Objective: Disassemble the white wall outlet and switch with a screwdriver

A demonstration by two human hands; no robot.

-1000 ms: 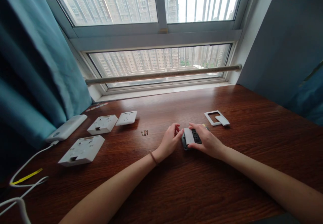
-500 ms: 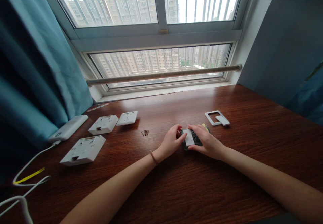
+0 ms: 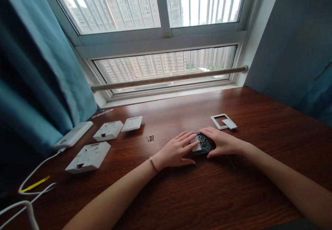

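A black wall-switch base [image 3: 203, 142] lies on the table with a white rocker plate [image 3: 196, 147] on its left part. My left hand [image 3: 178, 149] rests over that plate, fingers stretched out and nearly flat, their tips touching it. Around the right side of the base, my right hand [image 3: 220, 142] curls with thumb at the near edge and fingers at the far edge. A thin dark shaft [image 3: 230, 162] sticks out from beneath the right hand; its other end is hidden. Behind the right hand lie a white square frame [image 3: 214, 121] and a loose white rocker plate [image 3: 229, 124] leaning on it.
Several small screws [image 3: 150, 138] lie left of my hands. Further left are a white socket panel [image 3: 132, 123], two white mounting boxes [image 3: 108, 130], a white power bank [image 3: 74, 135] with a cable [image 3: 38, 161], and a yellow stick [image 3: 36, 184]. A window and blue curtain [image 3: 59, 67] border the wooden table.
My left hand has gone from pinching the base's left edge to lying flat over the white plate. My right hand has shifted right, uncovering more of the black base. The yellow object behind it is now hidden.
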